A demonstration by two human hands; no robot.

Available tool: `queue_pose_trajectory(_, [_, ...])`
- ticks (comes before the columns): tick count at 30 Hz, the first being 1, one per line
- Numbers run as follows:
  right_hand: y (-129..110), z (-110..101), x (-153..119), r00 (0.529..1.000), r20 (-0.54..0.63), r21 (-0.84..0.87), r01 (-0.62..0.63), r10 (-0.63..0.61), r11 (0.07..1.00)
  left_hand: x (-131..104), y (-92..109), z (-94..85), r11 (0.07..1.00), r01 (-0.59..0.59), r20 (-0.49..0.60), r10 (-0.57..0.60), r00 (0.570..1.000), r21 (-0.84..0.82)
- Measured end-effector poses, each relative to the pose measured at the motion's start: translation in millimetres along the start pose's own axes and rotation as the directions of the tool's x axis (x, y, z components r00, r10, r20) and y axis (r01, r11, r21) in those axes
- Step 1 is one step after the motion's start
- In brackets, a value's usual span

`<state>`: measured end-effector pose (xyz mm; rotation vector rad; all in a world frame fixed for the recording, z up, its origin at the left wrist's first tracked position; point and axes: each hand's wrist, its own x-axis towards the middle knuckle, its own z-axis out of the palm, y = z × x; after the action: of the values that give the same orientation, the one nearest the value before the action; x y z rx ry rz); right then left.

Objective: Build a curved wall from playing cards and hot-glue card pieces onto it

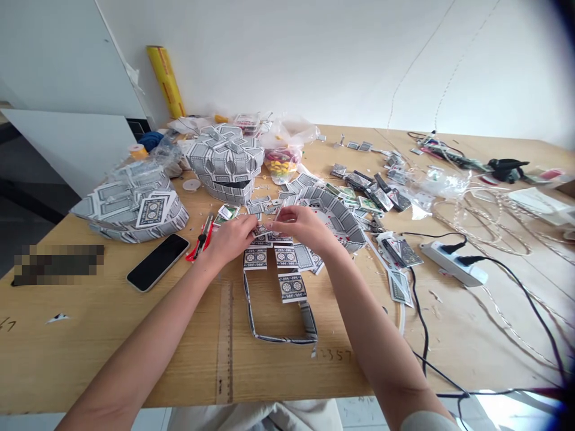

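Note:
A looped frame of folded playing cards [291,289] lies on the table in front of me, its far end between my hands. My left hand [236,238] is closed, its fingertips pinching the frame's far left part. Bent fingers of my right hand [300,225] grip the cards at the far right part; the exact contact is partly hidden. Behind my right hand stands an open tray woven from cards [353,222]. A few loose cards [305,257] lie beside the frame. Left of my left hand are a red utility knife [200,239] and a wooden ruler [224,341].
A black phone [158,262] lies at left, near a woven card box [130,206]. Another lidded card box [227,161] stands farther back. At right are a power strip [453,263] with black cables, coiled rope [489,221] and bundles of cards [368,188].

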<state>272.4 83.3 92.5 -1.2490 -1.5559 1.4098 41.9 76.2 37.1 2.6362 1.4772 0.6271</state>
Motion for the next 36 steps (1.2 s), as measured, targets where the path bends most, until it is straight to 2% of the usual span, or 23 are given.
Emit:
queue_pose_trajectory(6, [8, -1, 11, 0.997, 0.023, 0.162, -0.077, 0.075, 0.984, -2, 2, 5.1, 0.989, 0.046, -0.04, -0.052, 0.998, -0.14])
queue_pose_trajectory(11, [9, -2, 13, 0.996, 0.039, 0.197, -0.087, 0.081, 0.977, -2, 2, 5.8, 0.959, 0.115, -0.077, -0.139, 0.987, -0.26])
queue_pose_trajectory(13, [8, -2, 11, 0.998, 0.041, 0.205, -0.045, 0.037, 0.978, -1, 3, 3.6, 0.938, 0.144, -0.152, -0.199, 0.968, -0.314])
queue_pose_trajectory(16, [4, 0, 8, 0.997, 0.048, 0.265, 0.043, -0.057, 0.963, 2, 6, -3.6, 0.895, 0.191, -0.264, -0.313, 0.912, -0.402])
queue_pose_trajectory(18, [0, 2, 7, 0.993, 0.036, 0.31, 0.097, -0.114, 0.946, 4, 10, -9.9, 0.869, 0.234, -0.288, -0.382, 0.878, -0.437])
queue_pose_trajectory(20, [-2, 5, 6, 0.989, 0.002, 0.331, 0.139, -0.148, 0.933, 5, 15, -16.4, 0.85, 0.257, -0.276, -0.412, 0.868, -0.459])
queue_pose_trajectory(24, [-2, 15, 5, 0.987, -0.039, 0.322, 0.163, -0.159, 0.933, 4, 34, -29.1, 0.877, 0.213, -0.236, -0.337, 0.911, -0.431])
queue_pose_trajectory(29, [1, 23, 4, 0.982, 0.026, 0.313, 0.17, -0.187, 0.934, 1, 53, -43.1, 0.954, 0.106, -0.232, -0.174, 0.957, -0.279])
queue_pose_trajectory(33, [0, 22, 2, 0.977, 0.05, 0.292, 0.183, -0.206, 0.939, 0, 48, -49.1, 0.963, -0.013, -0.13, -0.023, 0.991, -0.271])
queue_pose_trajectory(36, [1, 22, 2, 0.975, 0.083, 0.315, 0.172, -0.208, 0.933, 0, 39, -50.9, 0.951, -0.047, -0.077, 0.025, 0.997, -0.305])
